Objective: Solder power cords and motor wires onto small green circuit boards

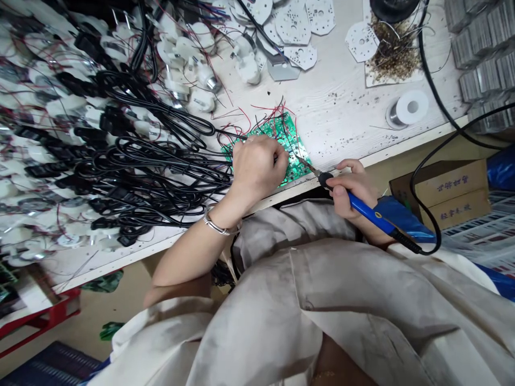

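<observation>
A blue-handled soldering iron (pixel 370 213) is gripped in my right hand (pixel 354 188), its tip pointing left at the green circuit board (pixel 296 143). The tip is over the board's right part; whether it touches is too small to tell. My left hand (pixel 259 163) rests over the board with its fingers curled closed. What those fingers pinch is hidden from this angle. Thin red and black wires (pixel 277 111) rise from the board's far side. Bundled black cables (pixel 161 171) run up to the board's left edge, beside my left hand.
White plastic parts (pixel 197 59) with wires crowd the bench's left side. White round boards (pixel 293 24) lie at the back. A solder spool (pixel 411 107) stands at right, near a debris-covered pad (pixel 394 56). The iron's black cord loops at right. Cardboard boxes (pixel 450 193) sit below the bench.
</observation>
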The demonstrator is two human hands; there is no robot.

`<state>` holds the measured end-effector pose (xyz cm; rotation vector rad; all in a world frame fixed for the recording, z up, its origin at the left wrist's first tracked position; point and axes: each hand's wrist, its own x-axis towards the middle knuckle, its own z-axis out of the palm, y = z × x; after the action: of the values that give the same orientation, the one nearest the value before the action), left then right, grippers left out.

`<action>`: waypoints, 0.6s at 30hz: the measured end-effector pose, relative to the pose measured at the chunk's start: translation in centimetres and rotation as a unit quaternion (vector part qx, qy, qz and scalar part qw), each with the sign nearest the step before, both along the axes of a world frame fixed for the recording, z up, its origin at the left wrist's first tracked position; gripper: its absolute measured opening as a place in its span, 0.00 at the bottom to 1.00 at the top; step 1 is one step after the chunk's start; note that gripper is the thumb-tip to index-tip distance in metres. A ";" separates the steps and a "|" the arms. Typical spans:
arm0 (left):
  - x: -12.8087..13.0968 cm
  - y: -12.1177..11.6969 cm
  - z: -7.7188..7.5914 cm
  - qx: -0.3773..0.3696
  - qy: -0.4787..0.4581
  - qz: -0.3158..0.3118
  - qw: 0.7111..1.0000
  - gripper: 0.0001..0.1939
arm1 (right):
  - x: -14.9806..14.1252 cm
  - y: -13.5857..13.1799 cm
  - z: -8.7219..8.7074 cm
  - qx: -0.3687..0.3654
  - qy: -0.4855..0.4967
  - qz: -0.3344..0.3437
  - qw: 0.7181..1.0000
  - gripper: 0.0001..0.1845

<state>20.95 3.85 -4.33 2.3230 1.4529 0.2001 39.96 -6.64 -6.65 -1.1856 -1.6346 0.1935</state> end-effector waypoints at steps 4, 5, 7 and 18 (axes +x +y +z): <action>-0.1 0.5 -0.2 0.015 -0.002 -0.021 1.000 0.11 | 0.0 0.3 0.5 0.012 0.012 0.023 1.000 0.08; -0.2 0.6 -0.4 0.015 -0.003 -0.027 0.999 0.11 | 0.0 0.3 0.5 0.012 0.013 0.027 0.999 0.08; -0.2 0.9 -0.5 0.009 -0.004 -0.038 0.999 0.11 | 0.1 0.3 0.4 0.009 0.018 0.036 0.999 0.08; 1.0 1.6 2.8 -0.101 0.112 -0.041 0.988 0.12 | 0.5 -0.1 -0.8 -0.099 -0.011 0.018 0.995 0.12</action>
<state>21.96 5.40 -1.49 2.2880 1.4023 -0.2283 40.41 -6.76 -7.45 -1.3120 -1.6870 0.3746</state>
